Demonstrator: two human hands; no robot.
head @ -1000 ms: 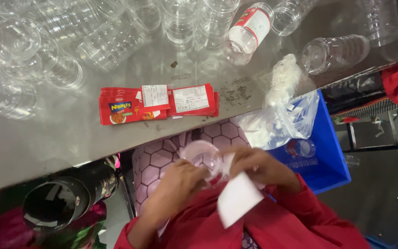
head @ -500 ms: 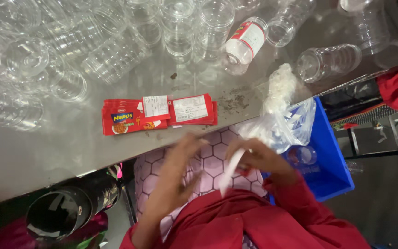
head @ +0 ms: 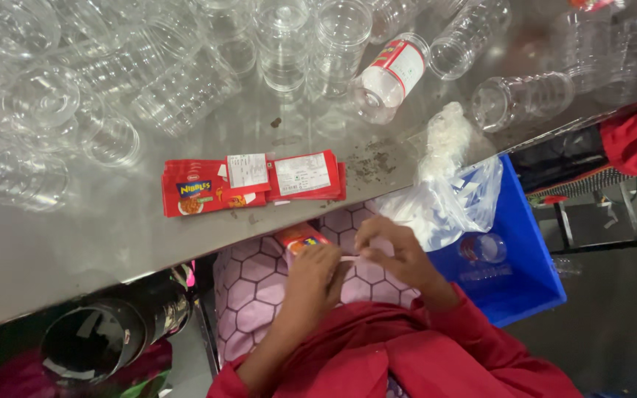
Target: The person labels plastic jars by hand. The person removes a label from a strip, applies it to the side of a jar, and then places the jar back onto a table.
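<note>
Head view: a thin white paper strip (head: 349,258) lies horizontally at lower centre, pinched between both hands over a pink hexagon-patterned cloth (head: 259,284). The left hand (head: 317,274) grips its left end; the right hand (head: 392,247) closes on its right end. Red flat packets (head: 248,183) lie above on the steel table (head: 97,236).

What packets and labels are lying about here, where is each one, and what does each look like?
Stack of red sachets: flat on the grey table edge, rectangular, with white label patches.
Labelled bottle: lying among clear empty jars, red and white wrap.
Small packet: by the left hand, orange-red, partly hidden.
White strip: thin, between left hand and right hand.
Clear bag: over the blue crate, holding white slips.
</note>
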